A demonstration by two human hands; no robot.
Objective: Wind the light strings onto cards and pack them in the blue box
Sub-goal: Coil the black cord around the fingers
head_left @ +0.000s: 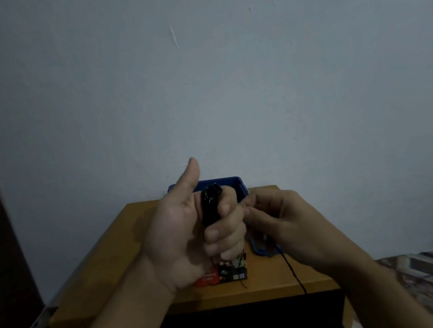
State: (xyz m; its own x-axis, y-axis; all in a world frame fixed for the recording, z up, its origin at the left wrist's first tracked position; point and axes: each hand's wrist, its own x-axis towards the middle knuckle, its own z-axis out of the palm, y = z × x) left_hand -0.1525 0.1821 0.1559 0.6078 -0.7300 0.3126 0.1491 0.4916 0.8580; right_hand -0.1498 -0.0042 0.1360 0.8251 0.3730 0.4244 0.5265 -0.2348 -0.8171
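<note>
Holding the wound bundle (211,201) above the table (106,266), we clamp our left hand (181,234) around it so the turns cannot slip. Our right hand (284,221) pinches the loose wire (290,268), which trails over the near edge. The blue box (236,186) stands at the far edge, half hidden by our hands; a printed packet (229,272) lies below.

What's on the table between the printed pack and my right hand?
Head view: a flat blue piece, maybe a lid, and a dark cord trailing toward you.
</note>
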